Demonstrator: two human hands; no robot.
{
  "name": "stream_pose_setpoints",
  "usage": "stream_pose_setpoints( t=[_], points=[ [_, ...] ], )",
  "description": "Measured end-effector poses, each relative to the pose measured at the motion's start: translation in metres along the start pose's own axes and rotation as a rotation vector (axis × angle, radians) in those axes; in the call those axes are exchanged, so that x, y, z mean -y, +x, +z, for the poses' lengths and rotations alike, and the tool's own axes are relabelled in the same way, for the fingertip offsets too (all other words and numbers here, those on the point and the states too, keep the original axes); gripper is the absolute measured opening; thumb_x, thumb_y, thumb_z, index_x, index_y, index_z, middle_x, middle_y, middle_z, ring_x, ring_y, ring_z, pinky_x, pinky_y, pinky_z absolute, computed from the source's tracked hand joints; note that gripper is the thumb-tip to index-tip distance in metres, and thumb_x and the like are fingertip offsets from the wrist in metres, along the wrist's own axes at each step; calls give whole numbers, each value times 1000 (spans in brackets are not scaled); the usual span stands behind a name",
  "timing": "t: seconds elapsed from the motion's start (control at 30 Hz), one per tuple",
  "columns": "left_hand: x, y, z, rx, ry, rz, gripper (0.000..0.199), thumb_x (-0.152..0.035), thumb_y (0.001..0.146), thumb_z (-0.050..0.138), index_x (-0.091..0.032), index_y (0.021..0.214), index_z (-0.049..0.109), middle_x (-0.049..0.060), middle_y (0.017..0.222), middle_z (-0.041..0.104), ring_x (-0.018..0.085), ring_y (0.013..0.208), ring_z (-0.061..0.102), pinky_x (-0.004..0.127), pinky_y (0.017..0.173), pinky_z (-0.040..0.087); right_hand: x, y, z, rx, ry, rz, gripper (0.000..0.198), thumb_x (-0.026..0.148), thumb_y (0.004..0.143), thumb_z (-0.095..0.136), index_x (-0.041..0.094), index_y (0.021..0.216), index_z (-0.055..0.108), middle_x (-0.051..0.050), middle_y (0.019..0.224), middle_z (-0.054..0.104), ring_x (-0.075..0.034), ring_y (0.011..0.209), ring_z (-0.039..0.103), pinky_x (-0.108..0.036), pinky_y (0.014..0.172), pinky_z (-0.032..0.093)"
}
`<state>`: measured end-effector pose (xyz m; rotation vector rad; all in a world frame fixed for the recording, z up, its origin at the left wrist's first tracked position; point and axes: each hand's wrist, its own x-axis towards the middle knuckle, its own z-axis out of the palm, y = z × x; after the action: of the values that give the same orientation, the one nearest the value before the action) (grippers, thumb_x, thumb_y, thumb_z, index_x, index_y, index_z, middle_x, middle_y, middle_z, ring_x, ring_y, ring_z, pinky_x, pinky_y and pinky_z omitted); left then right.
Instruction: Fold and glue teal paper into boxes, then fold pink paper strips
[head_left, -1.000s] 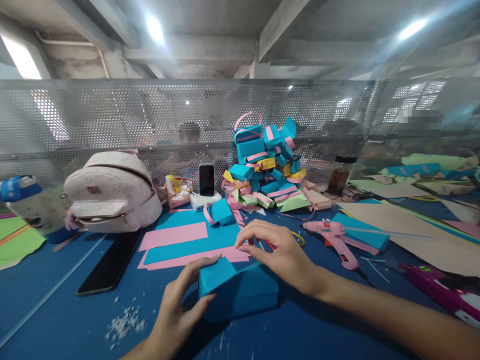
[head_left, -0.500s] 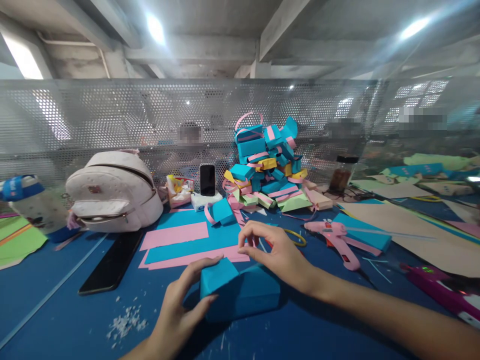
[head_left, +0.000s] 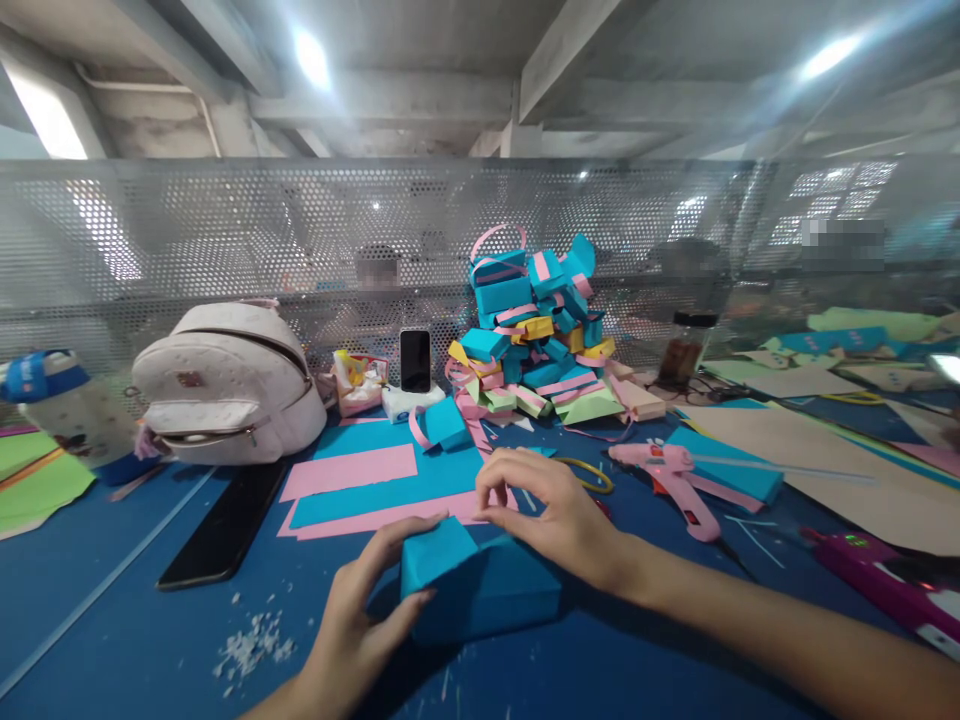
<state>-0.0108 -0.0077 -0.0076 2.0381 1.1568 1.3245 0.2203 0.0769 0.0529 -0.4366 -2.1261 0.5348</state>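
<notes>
A blue paper box [head_left: 487, 595] stands on the blue table in front of me, its left end raised like a folded flap or lid. My left hand [head_left: 375, 590] grips that left end, fingers over the top edge and thumb on the near face. Over the box's back edge is my right hand [head_left: 551, 515], its fingers curled and thumb tip close to the index finger. Anything between those fingertips is too small or hidden to make out. Just behind the hands lie pink paper strips [head_left: 352, 472] and blue paper sheets [head_left: 431, 485].
A pile of blue, pink and yellow paper boxes [head_left: 536, 340] rises at the back. To the right lie a pink glue gun [head_left: 679, 480] and a magenta tool [head_left: 877, 575]. At left are a white backpack [head_left: 232, 390], a black phone [head_left: 225, 525], a bottle [head_left: 79, 415] and white scraps [head_left: 255, 645].
My right hand has shifted very slightly over the box's back edge. The left hand and the box hold the same place.
</notes>
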Motion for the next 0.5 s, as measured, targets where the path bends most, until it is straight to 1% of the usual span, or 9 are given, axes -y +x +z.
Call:
stream_pose_setpoints(
  t=[0.13, 0.3, 0.5],
  points=[
    [-1, 1, -1, -11, 16, 12, 42, -26, 91, 64, -40, 129, 52, -5, 122, 69, 14, 110, 67, 15, 93, 50, -2, -1, 1, -1, -13, 24, 8, 16, 89, 64, 20, 84, 58, 2, 81, 58, -13, 75, 53, -28, 73, 41],
    [-1, 0, 0, -20, 20, 27, 43, -24, 91, 64, -37, 130, 53, -2, 124, 69, 17, 112, 67, 19, 93, 51, -5, -1, 2, -14, -5, 52, 9, 11, 86, 62, 20, 86, 59, 2, 81, 57, -13, 73, 52, -27, 70, 42],
    [1, 0, 1, -24, 19, 34, 43, -23, 91, 64, -36, 130, 53, 0, 125, 69, 18, 112, 67, 21, 93, 52, -8, -1, 3, 9, 26, 60, 9, 11, 89, 61, 21, 90, 61, 1, 87, 60, -13, 74, 53, -26, 71, 44]
  ],
)
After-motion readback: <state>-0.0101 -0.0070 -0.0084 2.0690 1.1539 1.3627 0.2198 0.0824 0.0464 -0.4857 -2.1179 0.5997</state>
